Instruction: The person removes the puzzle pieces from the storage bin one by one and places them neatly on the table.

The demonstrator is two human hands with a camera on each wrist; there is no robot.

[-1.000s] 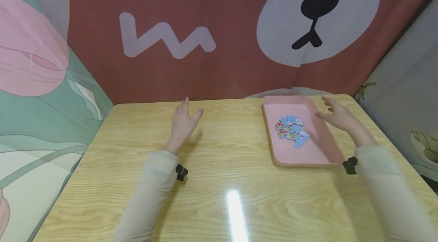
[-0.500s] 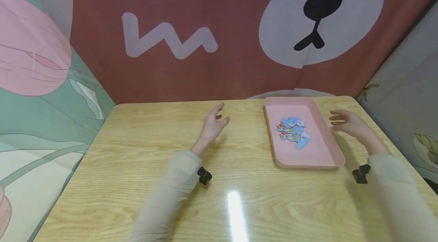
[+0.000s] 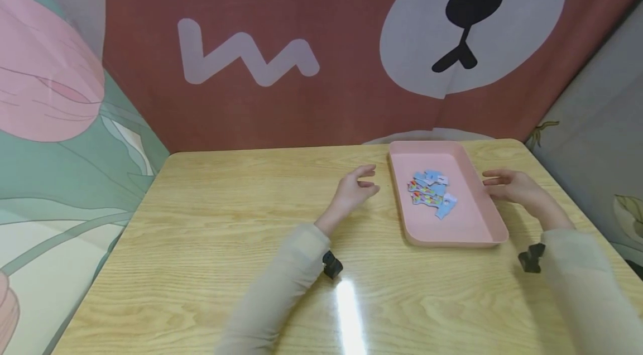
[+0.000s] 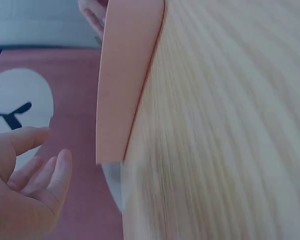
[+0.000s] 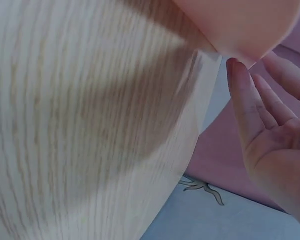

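Note:
A shallow pink tray [image 3: 467, 229] lies on the wooden table, with a small cluster of flat jigsaw puzzle pieces [image 3: 438, 190], light blue and multicoloured, inside it. To the left of the tray hovers my left hand [image 3: 350, 190], fingers relaxed and spread, apart from the rim. In the left wrist view that hand [image 4: 25, 185] holds nothing and faces the tray's side wall [image 4: 127, 75]. My right hand [image 3: 519, 190] is at the tray's right side, fingers loosely extended. The right wrist view has its fingertips by the tray's edge [image 5: 239, 25]; whether they touch it I cannot tell.
The wood-grain table [image 3: 226, 221] reaches back to a reddish curtain [image 3: 341, 109] with a printed bear face. A strip of light reflects off the table near the front. Each wrist carries a small black camera [image 3: 331, 264].
My left hand has moved right across the table to near the tray's left side. The right hand has shifted slightly right and toward me, out to the tray's right edge. The tray stays put.

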